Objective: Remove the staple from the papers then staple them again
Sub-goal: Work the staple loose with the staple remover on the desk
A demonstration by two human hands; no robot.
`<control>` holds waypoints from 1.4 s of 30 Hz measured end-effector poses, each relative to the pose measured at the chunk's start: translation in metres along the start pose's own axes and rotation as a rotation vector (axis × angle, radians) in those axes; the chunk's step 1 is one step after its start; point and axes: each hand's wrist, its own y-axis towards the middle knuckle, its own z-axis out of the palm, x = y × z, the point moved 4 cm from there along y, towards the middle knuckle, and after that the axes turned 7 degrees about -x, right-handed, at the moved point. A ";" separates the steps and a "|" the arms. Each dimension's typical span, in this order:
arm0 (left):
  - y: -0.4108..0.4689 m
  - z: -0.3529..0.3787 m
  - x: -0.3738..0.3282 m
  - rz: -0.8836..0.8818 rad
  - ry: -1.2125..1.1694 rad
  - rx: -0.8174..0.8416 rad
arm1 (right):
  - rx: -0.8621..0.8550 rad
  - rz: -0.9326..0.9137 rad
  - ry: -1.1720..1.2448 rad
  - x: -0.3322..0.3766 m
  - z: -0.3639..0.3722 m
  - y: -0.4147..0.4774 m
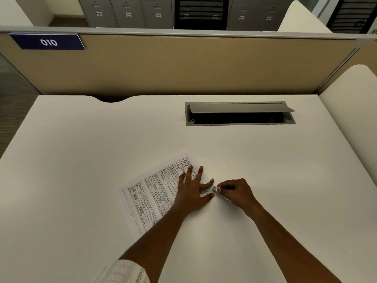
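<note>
Printed papers (152, 193) lie tilted on the white desk (102, 139), near its front middle. My left hand (193, 190) presses flat on their right part, fingers spread. Just right of it my right hand (236, 193) grips a small silver metal tool (216, 189), its tip at the papers' right corner between my left thumb and forefinger. A thin shiny part of the tool shows under my right palm. The staple itself is too small to make out.
A grey cable hatch (239, 113) with its lid ajar sits in the desk at the back right. A tan partition (183, 64) with a blue "010" plate (49, 42) closes the far side. A white side panel (355, 111) stands at the right.
</note>
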 end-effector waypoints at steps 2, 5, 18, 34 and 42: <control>0.000 0.000 0.000 0.000 -0.001 0.002 | 0.000 0.033 0.031 -0.003 0.000 0.000; 0.000 0.000 0.000 -0.002 -0.007 0.002 | 0.008 0.054 0.070 -0.004 0.001 0.000; 0.000 0.003 0.002 -0.003 -0.013 -0.005 | -0.010 -0.317 -0.204 0.010 0.000 -0.005; 0.001 0.004 0.003 0.002 0.003 0.008 | 0.051 -0.049 -0.046 0.013 -0.005 0.003; 0.002 0.003 0.003 0.002 0.012 0.049 | 0.002 -0.428 -0.296 0.009 -0.010 -0.009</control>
